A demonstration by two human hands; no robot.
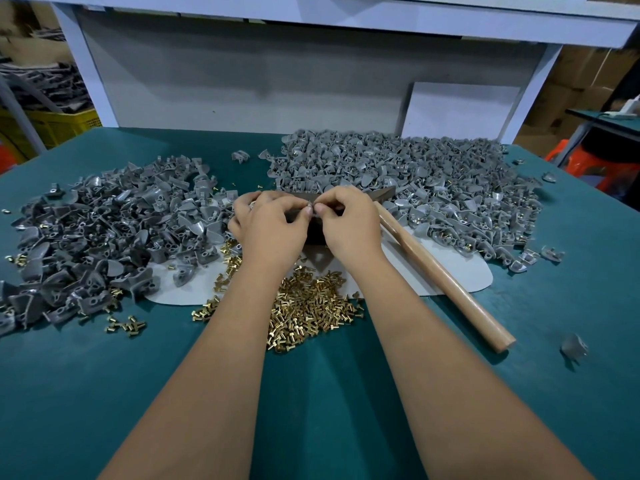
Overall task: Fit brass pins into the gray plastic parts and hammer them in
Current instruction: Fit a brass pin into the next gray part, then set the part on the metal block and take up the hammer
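Both hands meet over dark block [317,233], left hand [273,225] and right hand [349,221] fingertips pinching one small gray part [312,210] between them; brass pins [308,306] heaped below, hammer [440,271] lying right

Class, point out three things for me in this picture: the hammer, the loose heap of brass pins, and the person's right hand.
hammer [440,271]: head view, middle of its wooden handle.
brass pins [308,310]: head view, centre of the heap between the forearms.
right hand [349,223]: head view, back of the hand.

A teal-topped workbench [86,393] under a white shelf frame [346,19] — cardboard boxes [585,74] stacked behind, right.
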